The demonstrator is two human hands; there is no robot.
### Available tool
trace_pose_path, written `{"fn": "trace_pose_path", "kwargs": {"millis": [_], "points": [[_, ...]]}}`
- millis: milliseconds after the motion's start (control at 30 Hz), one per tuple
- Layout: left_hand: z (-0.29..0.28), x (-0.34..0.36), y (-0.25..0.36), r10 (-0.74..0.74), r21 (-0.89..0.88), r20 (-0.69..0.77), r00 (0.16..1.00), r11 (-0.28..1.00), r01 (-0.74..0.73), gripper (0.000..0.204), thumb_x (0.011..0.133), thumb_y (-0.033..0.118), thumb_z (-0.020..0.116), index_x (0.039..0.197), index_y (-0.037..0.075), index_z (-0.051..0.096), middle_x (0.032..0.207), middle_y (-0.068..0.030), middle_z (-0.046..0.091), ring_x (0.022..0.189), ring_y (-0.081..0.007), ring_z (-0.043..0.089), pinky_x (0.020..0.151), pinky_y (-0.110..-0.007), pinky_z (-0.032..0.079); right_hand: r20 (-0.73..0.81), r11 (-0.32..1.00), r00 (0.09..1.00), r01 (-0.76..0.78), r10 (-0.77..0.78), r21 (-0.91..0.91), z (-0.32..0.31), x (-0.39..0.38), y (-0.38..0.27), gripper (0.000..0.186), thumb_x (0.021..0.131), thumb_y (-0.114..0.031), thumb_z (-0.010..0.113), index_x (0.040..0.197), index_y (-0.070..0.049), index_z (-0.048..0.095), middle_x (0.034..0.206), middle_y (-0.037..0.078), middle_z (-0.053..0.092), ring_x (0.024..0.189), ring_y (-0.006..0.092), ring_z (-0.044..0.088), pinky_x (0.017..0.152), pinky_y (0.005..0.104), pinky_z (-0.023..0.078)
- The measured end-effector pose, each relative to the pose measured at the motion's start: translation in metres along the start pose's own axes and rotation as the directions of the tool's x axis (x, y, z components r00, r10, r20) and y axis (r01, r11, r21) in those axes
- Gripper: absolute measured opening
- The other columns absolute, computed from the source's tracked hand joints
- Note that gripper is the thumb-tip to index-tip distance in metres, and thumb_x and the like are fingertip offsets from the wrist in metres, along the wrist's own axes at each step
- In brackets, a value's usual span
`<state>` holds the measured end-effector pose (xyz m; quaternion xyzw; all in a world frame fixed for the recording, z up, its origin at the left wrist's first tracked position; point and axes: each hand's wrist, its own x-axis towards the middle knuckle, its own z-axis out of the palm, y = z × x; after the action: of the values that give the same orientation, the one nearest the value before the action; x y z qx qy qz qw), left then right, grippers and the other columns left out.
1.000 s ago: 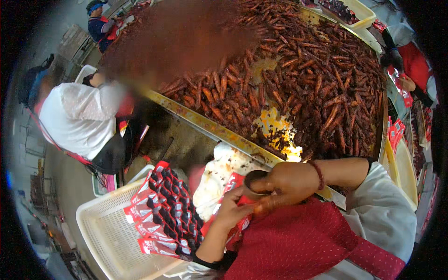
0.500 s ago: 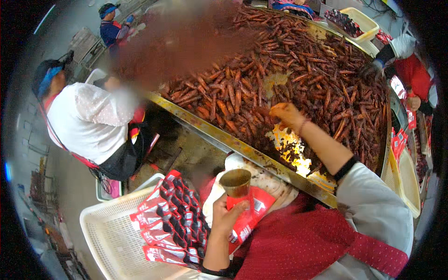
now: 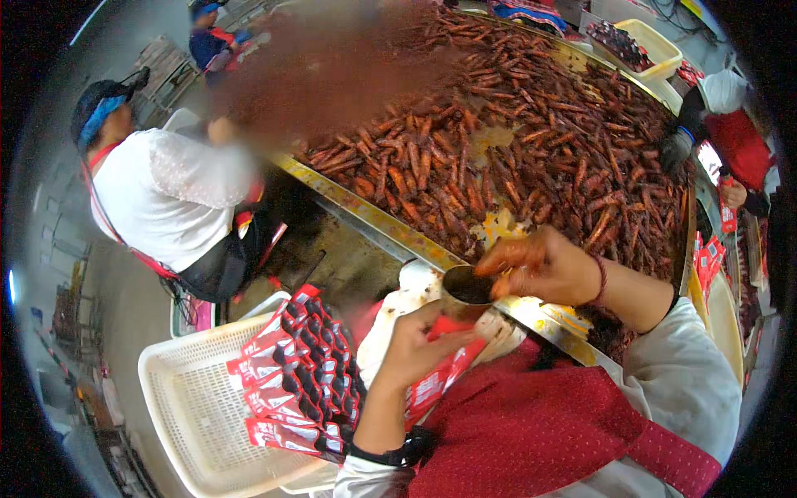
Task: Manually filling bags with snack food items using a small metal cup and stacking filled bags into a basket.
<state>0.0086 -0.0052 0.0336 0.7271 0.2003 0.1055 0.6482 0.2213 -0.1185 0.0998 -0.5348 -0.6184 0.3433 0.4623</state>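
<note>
My left hand (image 3: 415, 349) grips a red pouch (image 3: 444, 365) with a dark metal cup or funnel (image 3: 465, 286) at its top. Curled, sauce-stained fingers of my right hand (image 3: 527, 270) are over the cup's rim; what they hold is hidden. Just beyond lies a large metal-rimmed pan (image 3: 390, 224) heaped with dark brown, sauce-coated strips (image 3: 427, 153). A stained white cloth (image 3: 378, 324) is under the pan's near edge. Filled red pouches (image 3: 303, 373) stand in rows in a white perforated basket (image 3: 187, 390) at left.
A co-worker in white (image 3: 166, 199) is at left; another in dark blue (image 3: 205, 46) works behind. A person in red (image 3: 739, 145) is at right. Cream trays sit at the upper right (image 3: 656, 50) and right (image 3: 722, 332). A blurred smear obscures the upper middle.
My right hand reached into the pile half a second ago and has come back down toward me, over the cup. My left hand, pouch and cup have shifted slightly up and right.
</note>
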Motion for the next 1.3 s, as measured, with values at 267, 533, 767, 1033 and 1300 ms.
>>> {"fn": "trace_pose_path", "kwargs": {"millis": [267,533,767,1033,1300], "points": [[-0.026,-0.074,0.023,0.063,0.467,-0.154,0.986,0.884,0.017,0.038,0.068,0.005,0.075,0.104,0.0,0.064,0.084,-0.0137,0.068,0.077,-0.0241,0.067,0.07,-0.03,0.052,0.513,0.927,0.838,0.021,0.188,-0.375,0.069,0.022,-0.017,0.069,0.092,-0.061,0.033,0.074,-0.001,0.06,0.068,0.026,0.058,0.067,0.0422,0.06,0.063,0.0487,0.047],[-0.106,-0.187,-0.064,0.562,0.733,-0.497,0.661,0.68,-0.026,0.022,0.086,0.015,0.05,0.091,-0.002,0.063,0.09,-0.0155,0.067,0.093,-0.0328,0.064,0.089,-0.044,0.047,0.028,0.962,0.965,-0.262,0.261,0.072,0.037,0.016,0.017,0.055,0.093,-0.056,0.043,0.107,-0.009,0.067,0.064,0.006,0.059,0.055,0.0141,0.057,0.05,0.0319,0.044],[-0.102,-0.225,-0.046,0.712,0.736,-0.652,0.261,0.677,-0.009,0.024,0.082,0.002,0.046,0.098,-0.009,0.06,0.104,-0.022,0.064,0.103,-0.0384,0.06,0.093,-0.051,0.045,-0.292,0.876,0.849,-0.335,0.441,0.348,0.021,0.002,0.039,0.045,0.09,-0.046,0.056,0.095,-0.002,0.059,0.074,0.003,0.058,0.053,0.0102,0.056,0.049,0.0246,0.045],[-0.115,-0.25,-0.112,0.195,0.527,-0.811,0.551,0.651,0.546,0.042,0.077,0.011,0.071,0.116,0.002,0.058,0.119,-0.0129,0.061,0.117,-0.0303,0.052,0.099,-0.043,0.039,-0.301,0.818,0.778,-0.436,0.552,0.375,0.004,-0.014,0.064,0.05,0.09,-0.044,0.057,0.105,0.004,0.049,0.071,0.008,0.059,0.056,0.0141,0.06,0.053,0.0285,0.051],[-0.01,-0.091,-0.099,0.218,0.681,-0.475,0.853,0.705,0.199,0.039,0.064,0.017,0.081,0.097,0.005,0.064,0.097,-0.0132,0.063,0.09,-0.0281,0.059,0.082,-0.037,0.046,-0.299,0.834,0.834,-0.297,0.464,0.466,0.001,-0.007,0.062,0.048,0.092,-0.045,0.054,0.092,0.002,0.059,0.07,0.007,0.061,0.049,0.0137,0.059,0.049,0.0266,0.05]]}}
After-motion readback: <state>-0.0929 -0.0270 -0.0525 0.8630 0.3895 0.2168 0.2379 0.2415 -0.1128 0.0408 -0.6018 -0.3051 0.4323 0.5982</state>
